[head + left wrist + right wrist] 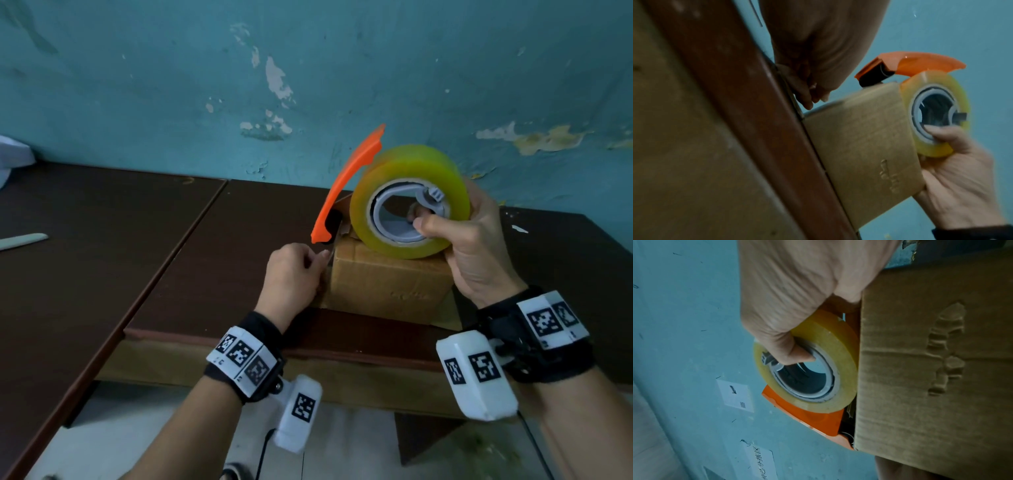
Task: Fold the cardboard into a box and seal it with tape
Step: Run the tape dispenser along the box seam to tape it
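Observation:
A small brown cardboard box [387, 277] stands on the dark table [212, 267] near its front edge. My right hand [469, 240] grips a yellow tape roll [407, 202] in an orange dispenser [346, 181], thumb hooked into the grey core, and holds it on the box's top. The roll [824, 356] lies against the box [931, 361] in the right wrist view. My left hand [294, 270] sits at the box's upper left corner, fingers curled and pinching something thin there, probably the tape's end. From the left wrist, those fingers [807, 95] meet the box [863, 139] at the table.
A teal wall with peeling paint [274, 85] rises right behind the table. A pale flat stick [24, 240] lies at the far left, and a white object [13, 154] sits in the back left corner. A flat piece of cardboard [448, 315] lies under the box.

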Action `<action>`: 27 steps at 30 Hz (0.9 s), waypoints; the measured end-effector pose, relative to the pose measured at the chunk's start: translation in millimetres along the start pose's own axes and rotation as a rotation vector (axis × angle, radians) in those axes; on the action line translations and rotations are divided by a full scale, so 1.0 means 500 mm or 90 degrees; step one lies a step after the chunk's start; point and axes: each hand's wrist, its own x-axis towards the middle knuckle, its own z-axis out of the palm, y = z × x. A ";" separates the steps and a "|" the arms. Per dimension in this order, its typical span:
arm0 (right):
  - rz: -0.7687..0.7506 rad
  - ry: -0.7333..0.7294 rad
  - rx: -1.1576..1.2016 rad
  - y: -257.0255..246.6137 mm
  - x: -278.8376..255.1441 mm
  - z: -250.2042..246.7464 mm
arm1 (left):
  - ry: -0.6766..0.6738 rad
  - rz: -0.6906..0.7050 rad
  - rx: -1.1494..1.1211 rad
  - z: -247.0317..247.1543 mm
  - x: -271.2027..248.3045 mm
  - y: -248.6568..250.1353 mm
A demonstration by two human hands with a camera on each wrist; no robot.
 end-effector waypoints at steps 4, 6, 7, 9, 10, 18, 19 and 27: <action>-0.003 -0.002 0.001 0.000 0.000 -0.001 | 0.004 0.030 0.111 0.013 -0.013 0.010; -0.002 -0.005 0.004 0.000 0.000 0.000 | -0.001 0.028 0.125 0.015 -0.015 0.011; -0.002 -0.005 0.006 -0.001 0.000 0.000 | -0.003 0.030 0.128 0.015 -0.015 0.012; -0.004 -0.011 0.010 -0.005 -0.001 0.003 | -0.001 0.030 0.116 0.015 -0.014 0.012; -0.006 -0.016 0.012 -0.007 -0.001 0.004 | 0.002 0.032 0.109 0.016 -0.013 0.011; -0.019 -0.024 0.012 -0.011 -0.005 0.006 | 0.048 0.063 0.097 0.011 -0.013 -0.001; -0.020 -0.026 0.014 -0.011 -0.005 0.006 | 0.049 0.067 0.108 0.012 -0.013 -0.002; -0.022 -0.031 0.020 -0.010 -0.004 0.007 | 0.075 0.103 0.141 0.011 -0.014 -0.002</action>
